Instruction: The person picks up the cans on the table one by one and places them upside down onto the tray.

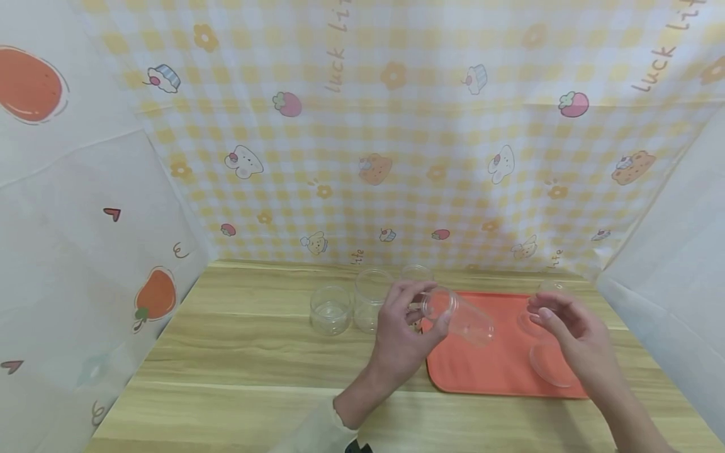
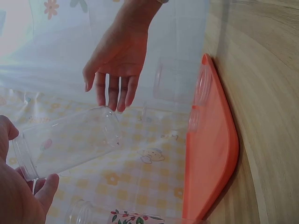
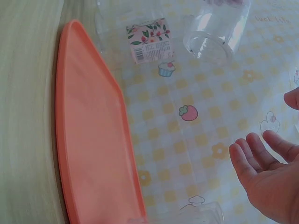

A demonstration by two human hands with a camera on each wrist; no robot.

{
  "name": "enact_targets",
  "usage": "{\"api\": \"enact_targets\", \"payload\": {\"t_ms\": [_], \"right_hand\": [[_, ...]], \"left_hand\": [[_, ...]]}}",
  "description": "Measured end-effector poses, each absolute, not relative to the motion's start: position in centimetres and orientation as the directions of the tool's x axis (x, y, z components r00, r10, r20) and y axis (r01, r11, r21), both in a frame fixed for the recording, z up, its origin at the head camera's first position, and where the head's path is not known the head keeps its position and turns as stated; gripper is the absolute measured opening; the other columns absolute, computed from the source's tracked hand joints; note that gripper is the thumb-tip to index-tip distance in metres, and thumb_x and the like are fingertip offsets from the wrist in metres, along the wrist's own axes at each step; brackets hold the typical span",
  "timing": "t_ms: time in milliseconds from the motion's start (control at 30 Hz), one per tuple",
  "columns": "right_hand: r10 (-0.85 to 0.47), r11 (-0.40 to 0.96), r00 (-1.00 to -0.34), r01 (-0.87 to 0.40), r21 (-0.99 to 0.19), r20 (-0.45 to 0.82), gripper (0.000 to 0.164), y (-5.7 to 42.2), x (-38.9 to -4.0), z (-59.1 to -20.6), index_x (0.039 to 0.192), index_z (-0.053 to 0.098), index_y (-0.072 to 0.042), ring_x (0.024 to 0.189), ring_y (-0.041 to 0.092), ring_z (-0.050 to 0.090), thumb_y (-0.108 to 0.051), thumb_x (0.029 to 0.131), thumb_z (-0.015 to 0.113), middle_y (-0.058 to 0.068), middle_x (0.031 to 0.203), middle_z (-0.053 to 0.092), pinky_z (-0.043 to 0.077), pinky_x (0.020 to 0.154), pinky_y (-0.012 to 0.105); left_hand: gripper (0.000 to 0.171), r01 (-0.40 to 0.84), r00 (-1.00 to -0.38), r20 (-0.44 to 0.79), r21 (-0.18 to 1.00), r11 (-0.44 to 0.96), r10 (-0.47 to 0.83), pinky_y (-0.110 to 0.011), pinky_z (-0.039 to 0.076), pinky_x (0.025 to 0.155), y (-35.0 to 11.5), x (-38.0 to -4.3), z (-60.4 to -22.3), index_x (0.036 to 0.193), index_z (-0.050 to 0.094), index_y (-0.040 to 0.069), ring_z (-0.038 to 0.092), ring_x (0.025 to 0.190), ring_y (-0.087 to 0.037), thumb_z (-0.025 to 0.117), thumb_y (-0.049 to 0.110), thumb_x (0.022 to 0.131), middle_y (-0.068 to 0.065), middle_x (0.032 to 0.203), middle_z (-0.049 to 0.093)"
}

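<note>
My left hand (image 1: 404,327) grips a clear, empty-looking jar (image 1: 467,318) near its threaded mouth. The jar lies tilted in the air over the left part of the orange tray (image 1: 481,374), its base pointing right. In the left wrist view, thumb and fingers of the left hand (image 2: 21,186) hold the mouth end of this jar (image 2: 70,140). My right hand (image 1: 583,340) hovers above the tray's right side, holding nothing, its fingers loosely bent. In the right wrist view, the fingers of that hand (image 3: 271,182) are spread apart from the thumb.
Left of the tray, a short clear jar (image 1: 330,311) and a taller one (image 1: 365,314) stand on the wooden table (image 1: 255,352), another (image 1: 417,272) behind. Clear jars (image 1: 552,371) occupy the tray's right end. A jar with a floral label (image 3: 149,39) stands beyond the tray. Patterned cloth hangs behind.
</note>
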State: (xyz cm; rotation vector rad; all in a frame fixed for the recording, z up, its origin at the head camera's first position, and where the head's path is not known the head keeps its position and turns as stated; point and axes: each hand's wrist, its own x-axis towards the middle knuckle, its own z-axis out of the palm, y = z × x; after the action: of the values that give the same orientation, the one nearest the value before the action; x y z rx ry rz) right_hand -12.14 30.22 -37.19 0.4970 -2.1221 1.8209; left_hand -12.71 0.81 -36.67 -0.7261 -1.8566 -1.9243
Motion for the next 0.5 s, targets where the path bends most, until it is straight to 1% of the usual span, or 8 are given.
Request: {"api": "enact_targets", "payload": {"t_ms": [133, 367, 500], "right_hand": [[-0.075, 0.107, -0.891, -0.454, -0.885, 0.448, 0.029, 30.07, -12.17, -37.39, 0.128, 0.050, 0.017, 0.103, 0.015, 0.069, 0.010, 0.101, 0.054, 0.018, 0.115, 0.064, 0.055, 0.088, 0.028], [-0.083, 0.056, -0.885, -0.463, -0.885, 0.458, 0.028, 29.69, -12.17, -37.54, 0.128, 0.047, 0.021, 0.103, 0.016, 0.070, 0.010, 0.102, 0.050, 0.020, 0.114, 0.064, 0.056, 0.087, 0.032], [-0.086, 0.042, -0.884, -0.465, -0.885, 0.460, 0.027, 29.40, -12.19, -37.52, 0.127, 0.047, 0.021, 0.102, 0.017, 0.070, 0.010, 0.102, 0.049, 0.016, 0.113, 0.066, 0.056, 0.086, 0.033]], "left_hand": [[0.038, 0.594, -0.797, 0.599, 0.801, -0.073, 0.082, -0.035, 0.059, 0.085, 0.96, -12.69, -36.67, 0.126, 0.066, 0.004, 0.059, 0.096, -0.035, 0.074, 0.016, 0.091, -0.011, 0.114, 0.053], [0.040, 0.601, -0.791, 0.607, 0.795, -0.087, 0.081, -0.033, 0.059, 0.085, 1.18, -12.75, -36.69, 0.127, 0.064, 0.000, 0.060, 0.092, -0.033, 0.073, 0.016, 0.091, -0.013, 0.114, 0.052], [0.039, 0.588, -0.800, 0.595, 0.803, -0.098, 0.075, -0.033, 0.058, 0.085, 1.24, -12.80, -36.73, 0.128, 0.065, 0.005, 0.061, 0.093, -0.034, 0.073, 0.017, 0.092, -0.013, 0.115, 0.052]]}}
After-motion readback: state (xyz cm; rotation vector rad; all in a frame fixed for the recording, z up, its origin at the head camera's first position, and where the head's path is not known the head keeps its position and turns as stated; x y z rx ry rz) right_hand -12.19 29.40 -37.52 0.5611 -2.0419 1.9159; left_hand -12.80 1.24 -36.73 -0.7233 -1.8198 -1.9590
